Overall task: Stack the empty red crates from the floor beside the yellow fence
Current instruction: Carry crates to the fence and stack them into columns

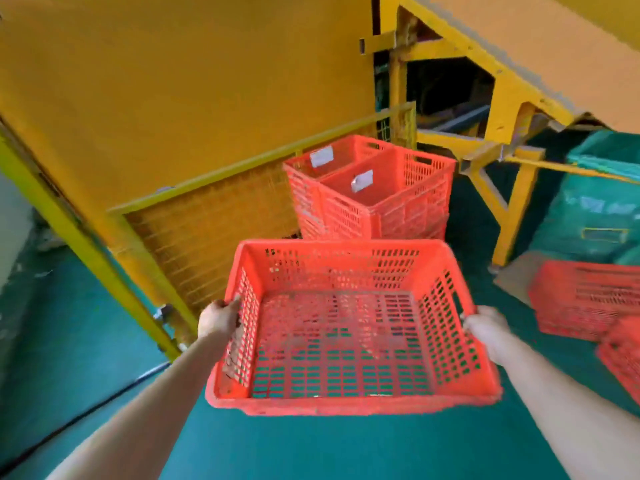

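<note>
- Arms both reach forward, nearly straight, from the bottom edge of the view, level with each other.
- Left hand [218, 322] grips the left end of a red crate [346, 405], with its fingers curled over the rim there.
- Right hand [486, 329] clasps the right end beside the handle slot. Its fingers are wrapped against the outer wall, and their tips are hidden.
- The held crate is up off the green floor [311, 452], in front of the person and near the yellow fence [214, 209], which stands to its left and beyond it.
- It sits open side up and empty, and the floor shows through its slotted bottom. Its long axis runs left to right across the body, with one short end in each hand and the far long wall facing the stacks.
- Five red crate groups are in view:
  - the held one;
  - two stacks touching side by side against the fence, a rear stack [304, 188] and a front stack [349, 209]. How many crates are nested in each is unclear;
  - two more at the right edge, one crate on the floor [585, 299] and a cut-off crate [623, 355] nearer the camera.
- Two white labels, one inside each stack top.
- One green bin [602, 209] stands far right, under a yellow steel frame [512, 109].
</note>
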